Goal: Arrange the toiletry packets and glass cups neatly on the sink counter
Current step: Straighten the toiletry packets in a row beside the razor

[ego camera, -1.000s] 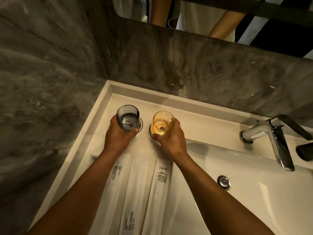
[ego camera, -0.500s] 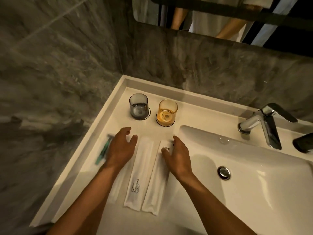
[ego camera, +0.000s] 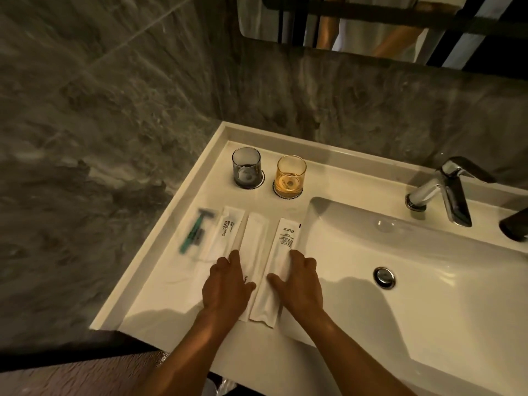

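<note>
Head view: both hands flat, fingers spread, gripping nothing. Left hand pressing on the middle toothbrush packet, right hand on the right packet. Long axes running away toward 2 glass cups at the counter's back.

Sink counter, white, L of basin. Rear: grey glass cup and amber glass cup, upright, side by side, each on a dark coaster. Front: green razor in clear wrap, then 3 white packets lying parallel: left packet, middle packet, right packet. Left hand flat, palm down, on near ends of left/middle packets. Right hand flat on right packet. Chrome faucet at rear R.
</note>
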